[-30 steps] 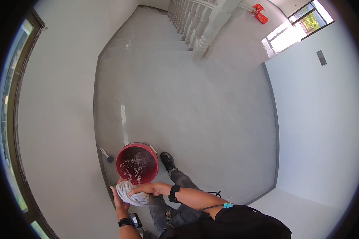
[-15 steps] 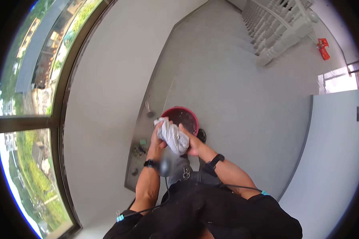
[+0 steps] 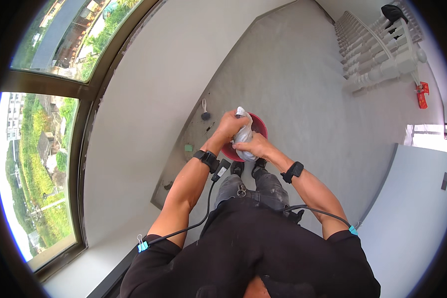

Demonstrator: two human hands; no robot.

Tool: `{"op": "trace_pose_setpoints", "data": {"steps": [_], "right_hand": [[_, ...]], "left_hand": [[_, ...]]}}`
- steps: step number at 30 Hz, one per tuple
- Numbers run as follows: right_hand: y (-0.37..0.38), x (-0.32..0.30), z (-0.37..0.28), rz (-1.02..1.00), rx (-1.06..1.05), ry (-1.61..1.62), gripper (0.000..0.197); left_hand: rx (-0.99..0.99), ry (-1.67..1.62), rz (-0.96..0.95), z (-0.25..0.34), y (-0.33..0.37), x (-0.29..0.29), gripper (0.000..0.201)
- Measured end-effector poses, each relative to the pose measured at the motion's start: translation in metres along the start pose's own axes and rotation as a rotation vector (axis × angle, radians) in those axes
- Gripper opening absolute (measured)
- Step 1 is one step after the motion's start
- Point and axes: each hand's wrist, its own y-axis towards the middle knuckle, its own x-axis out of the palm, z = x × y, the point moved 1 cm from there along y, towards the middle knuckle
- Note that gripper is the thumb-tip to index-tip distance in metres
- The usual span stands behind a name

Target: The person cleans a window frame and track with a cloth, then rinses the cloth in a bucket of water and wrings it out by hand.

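A bunched white-grey cloth [image 3: 244, 136] is gripped in both my hands above a red bucket [image 3: 265, 130]. My left hand [image 3: 228, 125] is closed round its upper left part. My right hand [image 3: 257, 145] is closed on its lower right side, thumb pointing left across the fabric. The bucket stands on the floor just in front of my shoes, and the cloth and hands cover much of its opening.
By the left wall are a dark-headed brush with a pale handle [image 3: 205, 115] and a green block [image 3: 188, 148]. A window [image 3: 44, 144] fills the left side. White balusters [image 3: 370, 54] and a red packet [image 3: 422, 95] are far right. A black cable [image 3: 199, 218] hangs along my left arm.
The cloth, a tight twisted roll before, is now looser and bunched. Both hands have moved farther forward over the bucket, and the whole view has shifted.
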Motion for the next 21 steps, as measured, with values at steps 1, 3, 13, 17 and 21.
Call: {"op": "trace_pose_setpoints", "data": {"steps": [1,3,13,17,21], "right_hand": [[0.001,0.002,-0.002,0.065,-0.02,-0.09,0.055],[0.0,0.011,-0.003,0.159,0.002,-0.194,0.049],[-0.016,0.031,0.02,0.085,0.105,0.289,0.045],[-0.044,0.049,-0.019,-0.298,0.019,1.022,0.047],[-0.06,0.078,-0.049,-0.446,-0.206,1.184,0.05]], "left_hand": [[0.03,0.067,0.021,-0.002,0.002,0.001,0.034],[0.079,0.192,0.081,-0.011,0.0,0.002,0.035],[0.069,-0.147,-0.167,-0.014,-0.038,-0.017,0.053],[0.162,-0.899,-0.423,-0.009,-0.067,-0.039,0.08],[0.342,-1.104,-0.698,0.031,-0.1,-0.028,0.092]]}}
